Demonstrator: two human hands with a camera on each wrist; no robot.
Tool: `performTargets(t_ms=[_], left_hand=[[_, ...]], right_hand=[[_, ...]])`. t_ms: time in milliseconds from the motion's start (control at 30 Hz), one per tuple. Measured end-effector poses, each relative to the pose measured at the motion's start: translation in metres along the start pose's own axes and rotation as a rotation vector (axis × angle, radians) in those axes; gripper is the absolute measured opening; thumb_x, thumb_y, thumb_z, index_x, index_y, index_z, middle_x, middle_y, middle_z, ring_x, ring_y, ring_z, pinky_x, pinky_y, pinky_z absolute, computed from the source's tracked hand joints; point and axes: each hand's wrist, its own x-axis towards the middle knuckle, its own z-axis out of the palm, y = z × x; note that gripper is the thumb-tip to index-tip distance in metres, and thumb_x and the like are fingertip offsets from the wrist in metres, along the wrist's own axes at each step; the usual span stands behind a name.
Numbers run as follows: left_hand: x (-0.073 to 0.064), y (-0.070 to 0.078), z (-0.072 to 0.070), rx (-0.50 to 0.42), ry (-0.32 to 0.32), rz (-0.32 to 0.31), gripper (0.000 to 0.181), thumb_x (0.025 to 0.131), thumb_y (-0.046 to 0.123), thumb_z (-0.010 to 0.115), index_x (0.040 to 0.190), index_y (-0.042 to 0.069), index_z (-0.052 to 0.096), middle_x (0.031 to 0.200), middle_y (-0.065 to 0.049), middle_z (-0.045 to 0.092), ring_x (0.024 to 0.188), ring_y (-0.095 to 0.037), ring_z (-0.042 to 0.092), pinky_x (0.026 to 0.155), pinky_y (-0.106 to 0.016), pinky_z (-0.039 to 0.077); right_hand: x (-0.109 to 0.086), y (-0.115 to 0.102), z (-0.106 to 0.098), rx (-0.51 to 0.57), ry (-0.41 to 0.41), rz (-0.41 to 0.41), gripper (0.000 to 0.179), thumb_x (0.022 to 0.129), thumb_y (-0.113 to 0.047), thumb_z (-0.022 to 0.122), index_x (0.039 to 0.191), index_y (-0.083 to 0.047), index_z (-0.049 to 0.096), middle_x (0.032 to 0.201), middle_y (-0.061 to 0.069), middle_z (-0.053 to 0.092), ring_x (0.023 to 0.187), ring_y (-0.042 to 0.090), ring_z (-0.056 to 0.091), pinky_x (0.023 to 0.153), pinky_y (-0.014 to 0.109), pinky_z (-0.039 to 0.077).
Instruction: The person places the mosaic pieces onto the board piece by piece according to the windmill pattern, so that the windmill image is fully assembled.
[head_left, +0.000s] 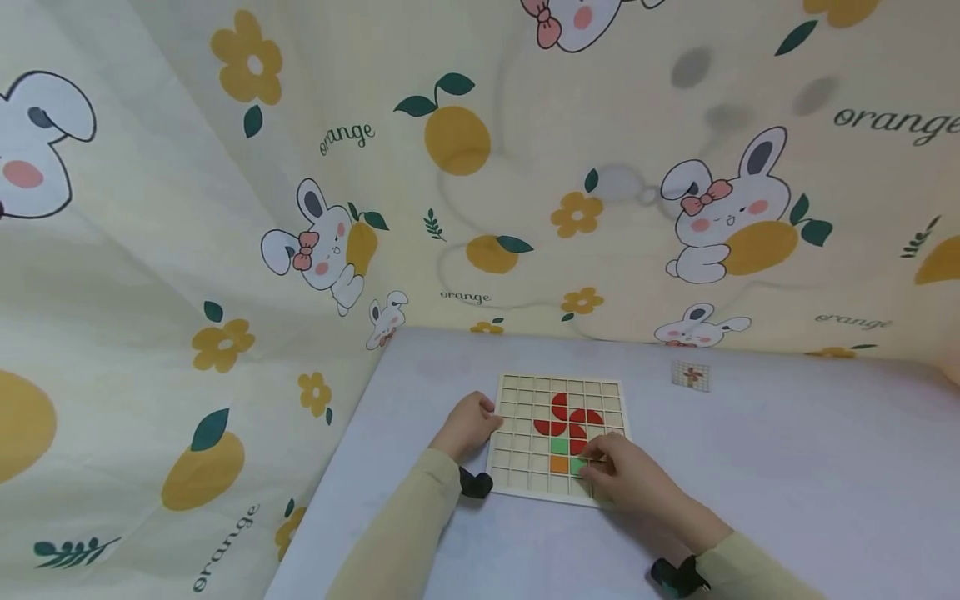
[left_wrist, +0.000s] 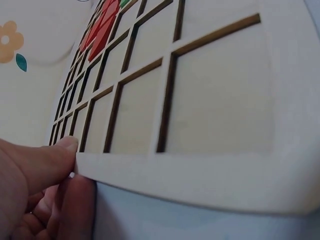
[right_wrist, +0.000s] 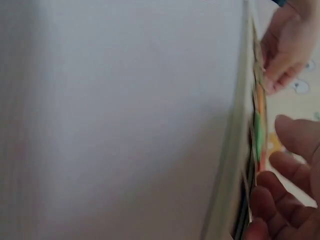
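A pale wooden grid board lies on the table. My left hand grips its left edge, thumb on the rim and fingers below. Near the middle, red rounded pieces form a pinwheel. Below them sit a green square tile, an orange tile and, to the right, a second green tile. My right hand hovers at this last tile, over the board's lower right. In the right wrist view its loosely bent fingers stand apart from the thumb, with nothing visible between them.
A small card with a red flower-like pattern on a grid lies behind the board to the right. A cloth printed with rabbits and oranges hangs along the back and left sides of the white table.
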Motion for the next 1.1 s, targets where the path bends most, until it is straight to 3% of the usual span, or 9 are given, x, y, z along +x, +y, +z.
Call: performTargets(t_ms=[233,567,700,933,1100], left_hand=[[0.002,0.0,0.0,-0.007,-0.018,-0.012,0.024,0.09,0.02,0.07,0.106,0.008,0.056,0.089,-0.003,0.057,0.076,-0.016,0.056,0.069,-0.033,0.046],[0.0,0.001,0.0,0.005,-0.014,-0.007,0.025,0.09,0.02,0.07,0.106,0.007,0.056,0.088,-0.003,0.057,0.075,-0.017,0.056,0.069,-0.033,0.046],[0.001,0.001,-0.001,0.002,-0.011,-0.01,0.025,0.09,0.021,0.07,0.106,0.007,0.057,0.088,-0.003,0.057,0.075,-0.017,0.056,0.069,-0.033,0.046],[0.002,0.001,-0.002,0.005,-0.006,-0.012,0.024,0.089,0.021,0.071,0.104,0.008,0.057,0.088,-0.003,0.057,0.077,-0.017,0.055,0.07,-0.033,0.046],[0.0,0.003,-0.003,-0.003,0.0,-0.02,0.024,0.089,0.02,0.071,0.104,0.008,0.057,0.088,-0.003,0.056,0.078,-0.018,0.055,0.069,-0.034,0.046]], right_hand=[[0.003,-0.007,0.013,-0.11,0.006,0.038,0.02,0.083,-0.021,0.077,0.096,-0.014,0.064,0.093,-0.001,0.049,0.078,0.014,0.047,0.071,0.033,0.044],[0.005,-0.012,0.014,-0.187,0.015,-0.04,0.02,0.084,-0.015,0.076,0.093,-0.011,0.058,0.088,-0.002,0.047,0.077,0.013,0.044,0.069,0.033,0.044],[0.005,-0.016,0.015,-0.127,0.008,-0.023,0.019,0.087,-0.011,0.072,0.092,-0.014,0.053,0.081,-0.005,0.049,0.072,0.012,0.045,0.062,0.029,0.042],[0.006,-0.025,0.022,0.078,-0.042,0.05,0.015,0.089,-0.011,0.069,0.09,-0.015,0.054,0.074,-0.002,0.052,0.068,0.013,0.047,0.055,0.028,0.04],[0.008,-0.029,0.034,0.055,-0.031,0.038,0.014,0.088,-0.011,0.07,0.089,-0.016,0.057,0.075,-0.005,0.053,0.069,0.013,0.047,0.057,0.028,0.041]])
